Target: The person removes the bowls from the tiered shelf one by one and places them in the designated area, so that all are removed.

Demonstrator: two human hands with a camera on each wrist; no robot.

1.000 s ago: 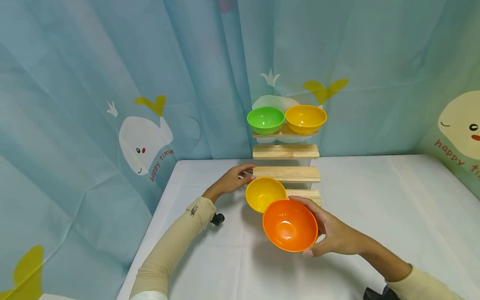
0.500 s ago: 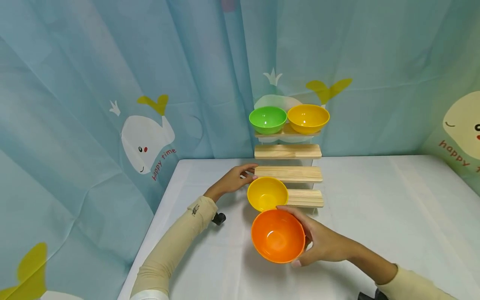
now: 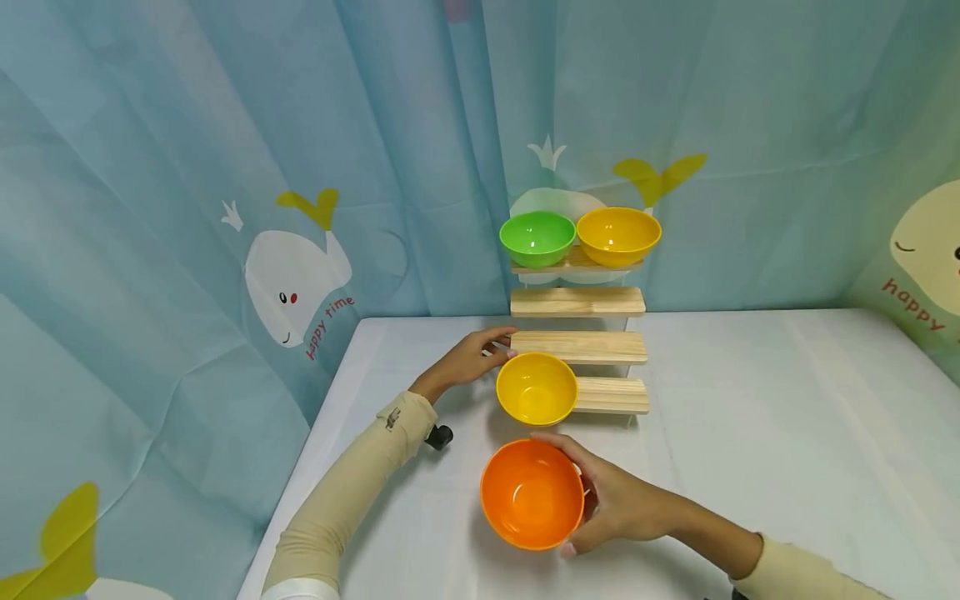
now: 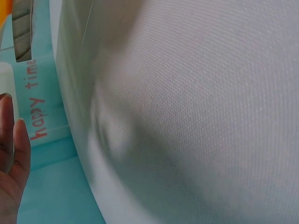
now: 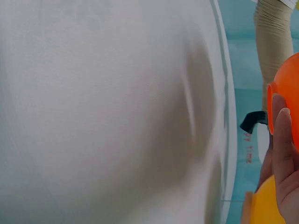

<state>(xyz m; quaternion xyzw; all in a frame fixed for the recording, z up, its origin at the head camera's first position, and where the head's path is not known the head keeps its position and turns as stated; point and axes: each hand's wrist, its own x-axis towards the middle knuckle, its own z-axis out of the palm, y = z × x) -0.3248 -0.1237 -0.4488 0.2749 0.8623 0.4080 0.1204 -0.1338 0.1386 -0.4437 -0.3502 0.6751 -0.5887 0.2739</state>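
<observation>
My right hand (image 3: 626, 504) grips an orange bowl (image 3: 531, 495) by its right side, fingers at the far rim and thumb at the near side. The bowl faces up toward the head camera, in front of the stepped wooden rack (image 3: 611, 396). In the right wrist view the orange bowl (image 5: 289, 95) shows at the right edge. My left hand (image 3: 472, 357) reaches to the left end of the rack, its fingertips right at the third step down. A yellow bowl (image 3: 537, 389) stands on the lowest step, close to the left thumb.
A green bowl (image 3: 537, 240) and a yellow-orange bowl (image 3: 618, 237) stand side by side on the top step. The two middle steps (image 3: 577, 302) carry no bowls. A white cloth (image 3: 750, 417) covers the table, and a blue printed curtain (image 3: 420, 167) hangs behind.
My right hand has moved the orange bowl left and toward me, away from the rack and the yellow bowl. My left hand has stayed at the rack's left end.
</observation>
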